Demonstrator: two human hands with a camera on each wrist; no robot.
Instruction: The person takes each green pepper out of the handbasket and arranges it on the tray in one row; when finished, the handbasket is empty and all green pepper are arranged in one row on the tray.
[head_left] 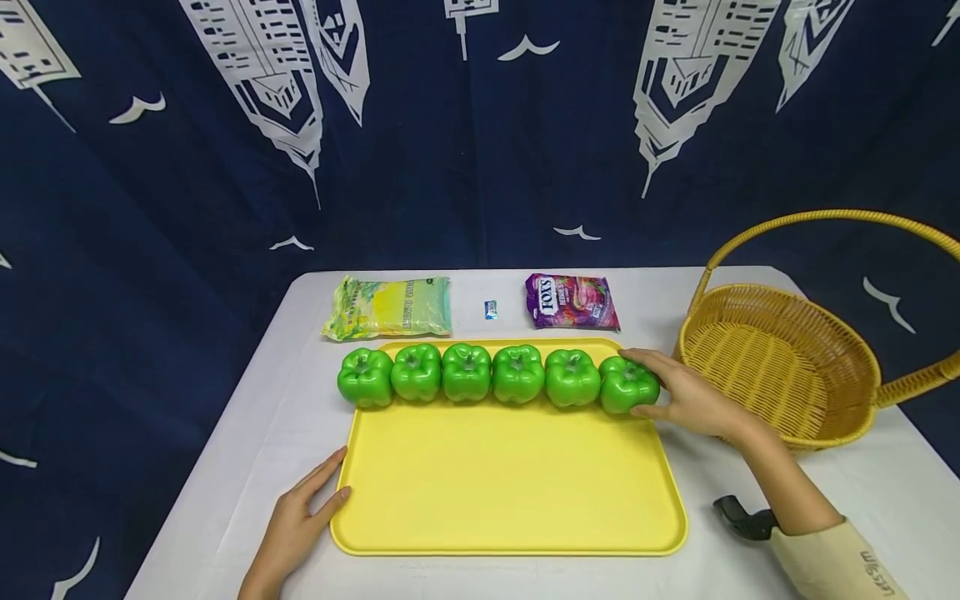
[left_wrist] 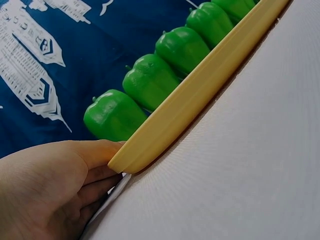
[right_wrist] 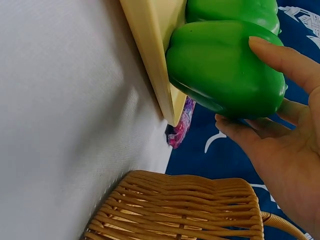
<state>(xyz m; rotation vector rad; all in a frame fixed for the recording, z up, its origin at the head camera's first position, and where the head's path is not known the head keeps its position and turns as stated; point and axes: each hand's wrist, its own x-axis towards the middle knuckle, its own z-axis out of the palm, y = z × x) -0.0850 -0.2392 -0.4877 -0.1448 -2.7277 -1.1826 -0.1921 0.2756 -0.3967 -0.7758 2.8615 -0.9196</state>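
Observation:
Several green bell peppers [head_left: 467, 372] stand in a row along the far side of a yellow tray [head_left: 510, 492]. At the right end of that row, my right hand [head_left: 690, 398] holds the last green bell pepper [head_left: 627, 387], thumb on the near side and fingers on the far side. The right wrist view shows this pepper [right_wrist: 220, 67] between the thumb and fingers, over the tray's rim. My left hand [head_left: 292, 525] rests against the tray's left edge; in the left wrist view its fingers touch the tray's corner [left_wrist: 135, 157].
A wicker basket [head_left: 855, 358] with a tall handle stands right of the tray. Behind the tray lie a green-yellow packet [head_left: 393, 307], a small blue-white wrapper [head_left: 491, 310] and a purple Fox's candy bag [head_left: 573, 302]. A dark blue printed curtain [head_left: 450, 183] hangs behind the white table.

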